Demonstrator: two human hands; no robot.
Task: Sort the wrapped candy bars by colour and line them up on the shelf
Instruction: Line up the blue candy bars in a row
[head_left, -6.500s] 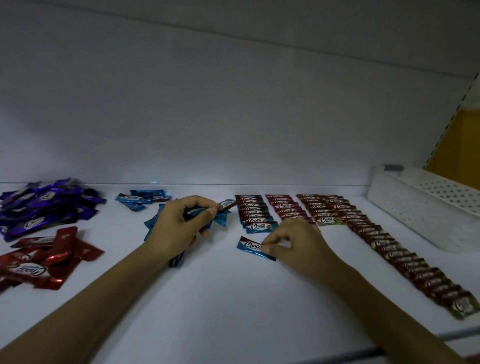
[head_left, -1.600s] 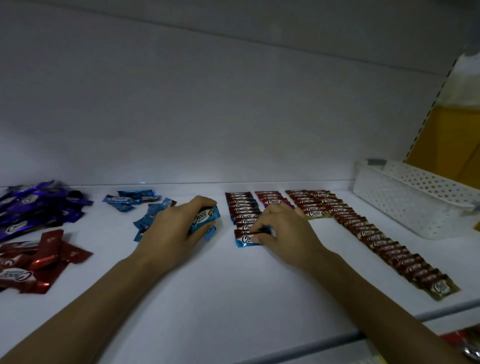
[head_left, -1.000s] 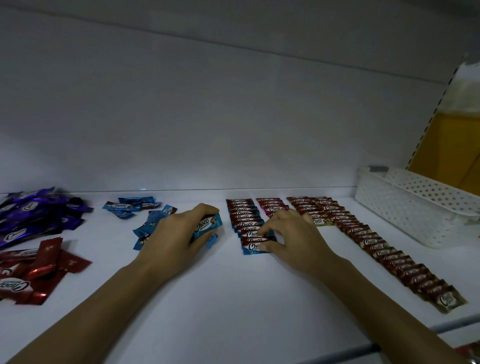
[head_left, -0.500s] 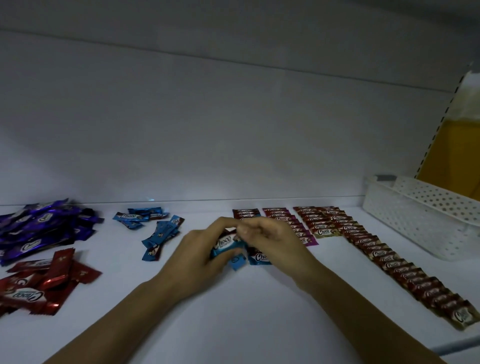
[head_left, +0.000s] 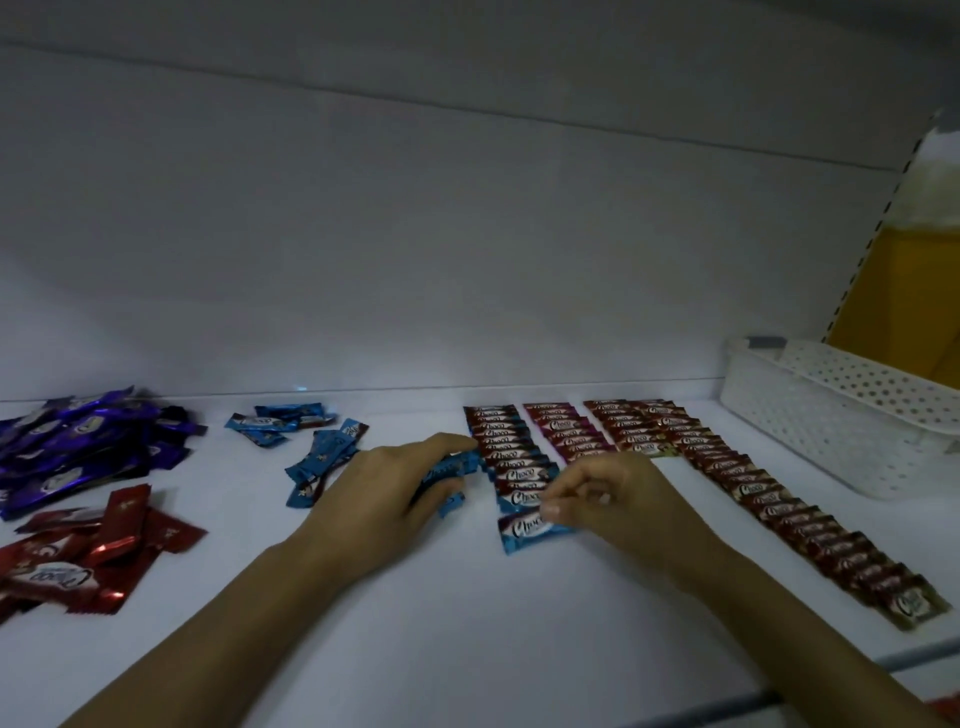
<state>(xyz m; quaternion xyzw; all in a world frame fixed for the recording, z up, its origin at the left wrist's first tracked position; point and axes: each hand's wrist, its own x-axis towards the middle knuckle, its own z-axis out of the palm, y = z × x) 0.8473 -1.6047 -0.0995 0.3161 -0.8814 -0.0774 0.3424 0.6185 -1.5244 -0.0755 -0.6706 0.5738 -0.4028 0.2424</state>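
Note:
My left hand (head_left: 387, 486) grips a small bunch of blue candy bars (head_left: 451, 466) just left of the blue row (head_left: 511, 457). A single blue bar (head_left: 527, 530) lies on the white shelf (head_left: 467, 634) at the near end of that row, and my right hand (head_left: 608, 496) pinches its right end. Right of the blue row run a short pink row (head_left: 563, 434) and a long brown row (head_left: 779, 509) that slants toward the shelf's front edge. Loose blue bars (head_left: 311, 447) lie to the left.
A purple heap (head_left: 78, 452) and a red heap (head_left: 88, 551) of bars lie at the far left. A white perforated basket (head_left: 841, 410) stands at the back right. The shelf's back wall rises right behind the rows.
My right hand took one blue bar from the bunch in my left hand and brought it down at the near end of the blue row. My left hand drew back left.

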